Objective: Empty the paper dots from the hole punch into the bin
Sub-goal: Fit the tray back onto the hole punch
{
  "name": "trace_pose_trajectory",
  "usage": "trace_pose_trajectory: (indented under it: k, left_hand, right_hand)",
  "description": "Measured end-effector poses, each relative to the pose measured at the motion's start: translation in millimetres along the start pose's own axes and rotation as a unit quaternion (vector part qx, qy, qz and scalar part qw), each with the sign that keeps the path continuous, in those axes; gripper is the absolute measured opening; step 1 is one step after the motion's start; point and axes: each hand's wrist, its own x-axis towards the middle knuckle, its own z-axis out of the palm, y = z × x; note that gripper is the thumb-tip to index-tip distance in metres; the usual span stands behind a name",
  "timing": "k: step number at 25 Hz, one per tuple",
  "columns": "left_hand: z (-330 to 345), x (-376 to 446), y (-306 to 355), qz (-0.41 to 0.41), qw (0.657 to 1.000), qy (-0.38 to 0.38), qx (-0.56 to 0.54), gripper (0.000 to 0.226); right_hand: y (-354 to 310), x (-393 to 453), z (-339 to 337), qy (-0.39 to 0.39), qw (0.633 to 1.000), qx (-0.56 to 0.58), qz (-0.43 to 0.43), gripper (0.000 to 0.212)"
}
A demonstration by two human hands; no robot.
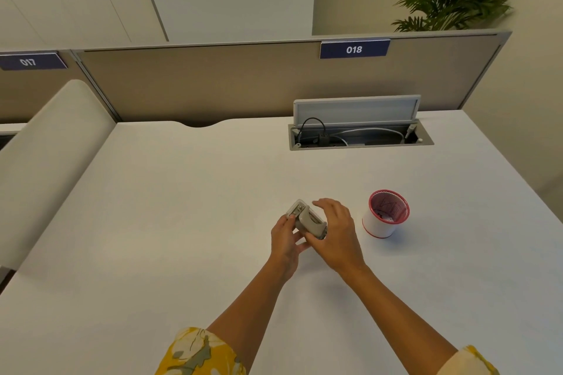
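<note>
A small grey hole punch is held just above the white desk, tilted on its side. My left hand grips its near left end from below. My right hand wraps its right side, fingers curled over the top. A small round bin with a red mesh rim and white lower wall stands upright to the right of my hands, about a hand's width away. Something pale lies inside it; I cannot tell what.
An open cable hatch with its lid raised and cables inside sits at the back of the desk. A beige partition with the label 018 closes the far edge. A padded divider borders the left side.
</note>
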Motion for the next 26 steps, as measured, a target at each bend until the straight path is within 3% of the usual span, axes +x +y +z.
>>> trace_pose_trajectory:
  k: [3, 7, 10, 19, 26]
  left_hand:
    - [3, -5, 1, -0.004, 1.0, -0.011, 0.014, 0.033]
    - [2, -6, 2, -0.005, 1.0, -0.019, 0.018, 0.033]
    - [3, -7, 4, -0.028, 0.999, -0.015, 0.002, 0.045]
    - [2, -9, 4, -0.014, 0.999, -0.019, 0.026, 0.04]
    - [-2, -8, 0, 0.003, 0.998, -0.029, 0.052, 0.038]
  right_hand:
    - [6, 1, -1, -0.067, 0.993, 0.072, 0.072, 0.066]
    - [2, -1, -2, -0.031, 0.997, 0.033, 0.054, 0.057]
    - [-2, -4, -3, 0.001, 0.999, -0.007, 0.036, 0.054]
    - [-1, -3, -4, 0.002, 0.999, -0.023, 0.033, 0.051]
    - [-2, 8, -13, -0.026, 0.982, 0.105, 0.152, 0.051]
